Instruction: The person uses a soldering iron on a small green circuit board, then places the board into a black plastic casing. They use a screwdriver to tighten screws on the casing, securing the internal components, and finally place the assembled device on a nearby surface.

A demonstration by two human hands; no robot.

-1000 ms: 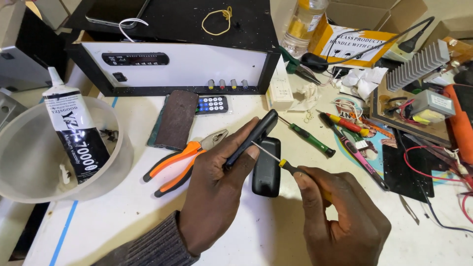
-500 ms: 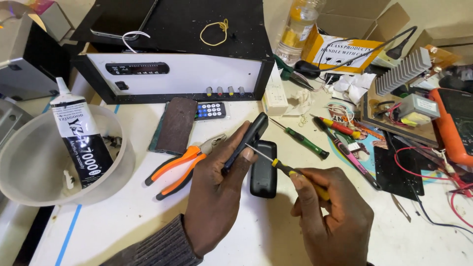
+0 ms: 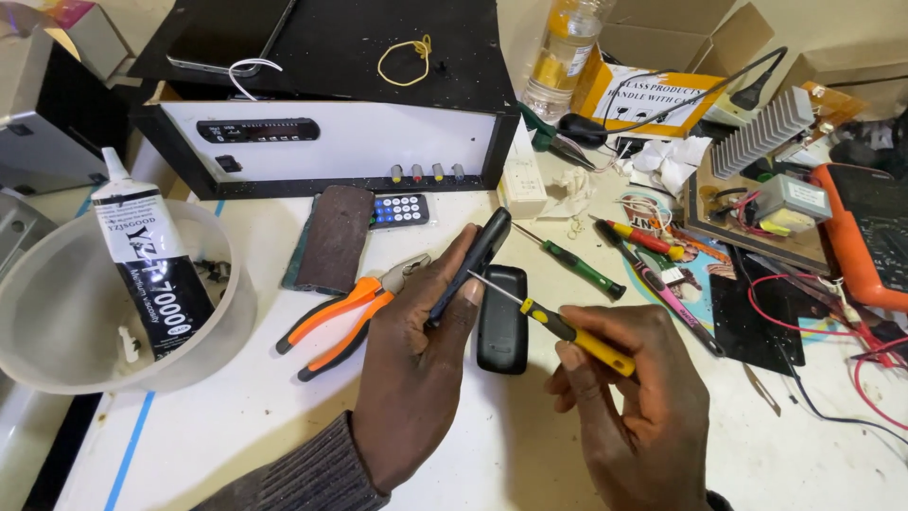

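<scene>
**Screwdriver tip set against a black phone part**

At the desk's (image 3: 236, 426) left edge: a translucent plastic bowl (image 3: 57, 369), smooth-walled, with a black-and-white glue tube (image 3: 151, 270) leaning inside. Further right, toward the desk's middle: orange-handled pliers (image 3: 345, 312), rubbery grips, steel nose. Behind them, a dull brown slab (image 3: 333, 237) and a small remote with buttons (image 3: 399, 210), just in front of the white-faced box (image 3: 322, 142) along the far edge.

Near the front edge, left hand (image 3: 416, 369) clamped on a slim black phone part (image 3: 473, 260), tilted up on edge, thumb pressing its side. Lying flat just beside it, a glossy black phone body (image 3: 501, 322), rounded corners. Right hand (image 3: 643, 407) closed around a yellow-handled screwdriver (image 3: 558, 326), thin steel shaft touching the held part.

Judged step: prying or unscrewing at the part's edge; next move calls for a steady left grip and light, controlled pressure at the tip.

Right of that: a green-handled screwdriver (image 3: 577, 265), then wires and a finned metal heatsink (image 3: 761, 132) toward the far right corner.
</scene>
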